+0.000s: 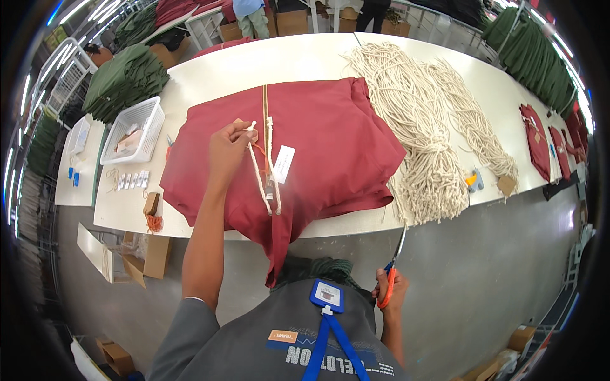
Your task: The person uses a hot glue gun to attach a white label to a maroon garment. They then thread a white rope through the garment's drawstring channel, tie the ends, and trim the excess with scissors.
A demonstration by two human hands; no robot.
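Observation:
A dark red zipped garment (pixel 330 140) lies spread on the white table in front of me. My left hand (pixel 229 147) is over its left-centre part, with thumb and fingers pinched on the knotted end of a white drawstring cord (pixel 258 173). The cord runs down to eyelets near the garment's lower edge, and its other end lies beside the brass-coloured zip (pixel 265 105). A white tag (pixel 284 164) rests to the right of the zip. Low at my right side, off the table edge, my right hand (pixel 395 293) grips orange-handled scissors (pixel 389 286), their blades pointing up.
Long bundles of cream cord (pixel 413 127) cover the table to the right, near a small yellow-and-grey tool (pixel 473 181). At left stand a white plastic basket (pixel 152 130) and a stack of green garments (pixel 127 79). An open cardboard box (pixel 155 257) is below the table edge.

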